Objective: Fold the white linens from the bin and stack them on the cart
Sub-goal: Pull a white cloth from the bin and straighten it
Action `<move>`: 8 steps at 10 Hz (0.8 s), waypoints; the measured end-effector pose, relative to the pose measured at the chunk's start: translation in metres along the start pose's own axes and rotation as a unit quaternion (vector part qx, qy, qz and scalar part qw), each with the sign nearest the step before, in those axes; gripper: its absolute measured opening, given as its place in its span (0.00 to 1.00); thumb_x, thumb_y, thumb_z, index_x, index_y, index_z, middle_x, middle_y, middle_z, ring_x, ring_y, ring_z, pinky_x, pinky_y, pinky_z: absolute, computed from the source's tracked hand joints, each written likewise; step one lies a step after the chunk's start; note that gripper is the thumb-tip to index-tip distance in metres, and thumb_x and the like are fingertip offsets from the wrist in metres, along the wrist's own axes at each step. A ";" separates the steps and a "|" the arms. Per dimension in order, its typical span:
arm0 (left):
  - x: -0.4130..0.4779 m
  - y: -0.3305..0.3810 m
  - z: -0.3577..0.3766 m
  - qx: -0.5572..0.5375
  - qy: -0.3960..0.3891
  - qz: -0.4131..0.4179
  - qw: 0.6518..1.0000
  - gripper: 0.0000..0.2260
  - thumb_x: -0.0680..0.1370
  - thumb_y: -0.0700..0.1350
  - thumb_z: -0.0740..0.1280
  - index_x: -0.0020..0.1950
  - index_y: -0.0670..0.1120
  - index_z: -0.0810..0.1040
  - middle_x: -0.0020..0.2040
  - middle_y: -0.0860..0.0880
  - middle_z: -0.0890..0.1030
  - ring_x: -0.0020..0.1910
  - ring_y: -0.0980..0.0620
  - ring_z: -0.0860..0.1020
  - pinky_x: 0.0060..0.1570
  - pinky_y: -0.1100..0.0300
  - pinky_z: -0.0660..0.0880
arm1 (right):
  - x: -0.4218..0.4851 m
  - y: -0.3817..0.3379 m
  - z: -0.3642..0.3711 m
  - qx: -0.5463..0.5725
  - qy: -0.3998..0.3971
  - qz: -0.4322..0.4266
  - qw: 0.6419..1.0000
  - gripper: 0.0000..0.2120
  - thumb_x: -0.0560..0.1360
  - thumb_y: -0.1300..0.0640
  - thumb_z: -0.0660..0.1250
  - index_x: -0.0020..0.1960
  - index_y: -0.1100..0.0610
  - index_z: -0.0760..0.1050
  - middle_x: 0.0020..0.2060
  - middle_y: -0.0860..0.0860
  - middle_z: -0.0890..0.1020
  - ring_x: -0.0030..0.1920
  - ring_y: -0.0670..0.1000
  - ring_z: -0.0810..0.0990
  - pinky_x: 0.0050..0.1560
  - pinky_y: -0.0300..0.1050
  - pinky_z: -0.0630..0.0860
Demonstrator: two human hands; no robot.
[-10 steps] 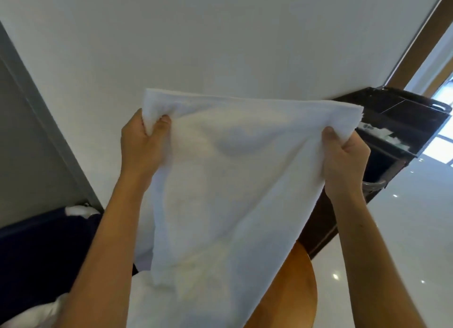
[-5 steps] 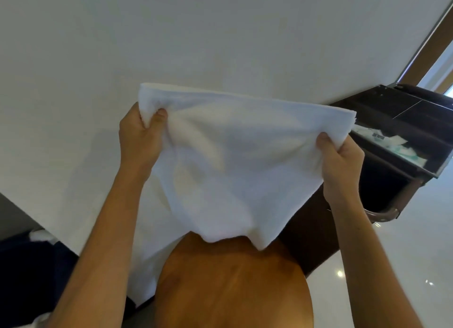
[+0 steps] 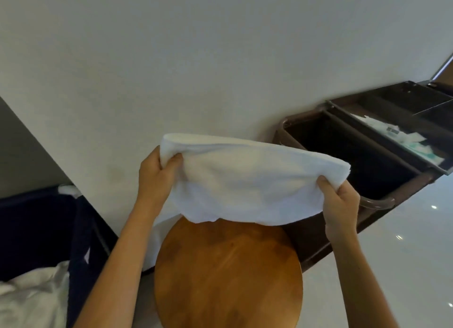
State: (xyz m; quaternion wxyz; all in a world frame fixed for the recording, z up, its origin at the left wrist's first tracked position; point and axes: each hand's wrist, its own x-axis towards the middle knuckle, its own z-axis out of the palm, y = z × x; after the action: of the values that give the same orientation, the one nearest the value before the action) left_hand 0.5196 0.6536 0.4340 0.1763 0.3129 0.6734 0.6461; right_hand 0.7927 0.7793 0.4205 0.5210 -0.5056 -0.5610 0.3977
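A white towel point(image 3: 247, 183) hangs folded in the air above the far edge of a round wooden table point(image 3: 228, 276). My left hand point(image 3: 157, 173) grips its upper left corner, thumb over the cloth. My right hand point(image 3: 339, 202) pinches its right end. The towel's lower edge hangs just over the table's far rim. A dark blue bin point(image 3: 49, 232) at the lower left holds more white linens point(image 3: 34, 300). The dark brown cart point(image 3: 362, 156) stands at the right, behind the towel.
A plain white wall fills the background. The cart's top tray point(image 3: 414, 141) holds small white and green packets. A glossy white floor point(image 3: 411, 249) lies to the right of the table and cart.
Both hands have come down and toward the table with the towel. The towel, hanging long a second ago, is now doubled up and shorter. The view has tilted down.
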 end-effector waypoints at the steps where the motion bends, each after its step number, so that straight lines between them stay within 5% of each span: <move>1: -0.039 -0.029 0.000 0.006 -0.001 -0.052 0.999 0.10 0.79 0.39 0.65 0.48 0.55 0.79 0.47 0.54 0.81 0.47 0.54 0.79 0.44 0.58 0.75 | -0.026 0.031 -0.016 -0.023 -0.017 0.038 0.999 0.07 0.80 0.59 0.61 0.57 0.55 0.74 0.46 0.44 0.78 0.46 0.42 0.75 0.46 0.37 0.71; 3: -0.118 -0.100 -0.005 0.056 -0.024 -0.165 0.984 0.09 0.79 0.41 0.65 0.56 0.50 0.80 0.50 0.50 0.82 0.51 0.49 0.79 0.49 0.51 0.77 | -0.081 0.097 -0.054 -0.084 -0.045 0.131 0.987 0.08 0.80 0.59 0.61 0.46 0.50 0.77 0.43 0.50 0.80 0.47 0.52 0.78 0.48 0.50 0.74; 4: -0.154 -0.126 -0.006 0.071 -0.040 -0.209 0.974 0.10 0.79 0.38 0.64 0.57 0.46 0.80 0.49 0.50 0.82 0.49 0.50 0.79 0.44 0.56 0.75 | -0.105 0.135 -0.074 -0.133 -0.040 0.207 0.968 0.12 0.80 0.55 0.62 0.60 0.59 0.76 0.52 0.56 0.80 0.55 0.59 0.78 0.55 0.57 0.76; 6: -0.203 -0.183 -0.010 0.114 -0.043 -0.303 0.945 0.08 0.75 0.43 0.68 0.53 0.48 0.80 0.49 0.48 0.82 0.52 0.46 0.79 0.49 0.52 0.74 | -0.134 0.171 -0.099 -0.184 -0.128 0.229 0.947 0.04 0.78 0.56 0.64 0.45 0.52 0.75 0.40 0.52 0.81 0.46 0.59 0.80 0.50 0.56 0.77; 8: -0.193 -0.200 -0.002 0.112 -0.044 -0.324 0.939 0.07 0.79 0.43 0.65 0.56 0.49 0.78 0.50 0.51 0.80 0.51 0.50 0.77 0.50 0.53 0.73 | -0.121 0.188 -0.084 -0.203 -0.157 0.235 0.937 0.02 0.79 0.56 0.63 0.48 0.53 0.75 0.41 0.51 0.80 0.46 0.56 0.79 0.47 0.49 0.74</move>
State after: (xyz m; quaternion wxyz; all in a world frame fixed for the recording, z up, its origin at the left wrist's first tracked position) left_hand 0.6227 0.5325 0.2056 0.3692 0.1241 0.7979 0.4601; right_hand 0.8981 0.6861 0.2274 0.2042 -0.6493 -0.5698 0.4605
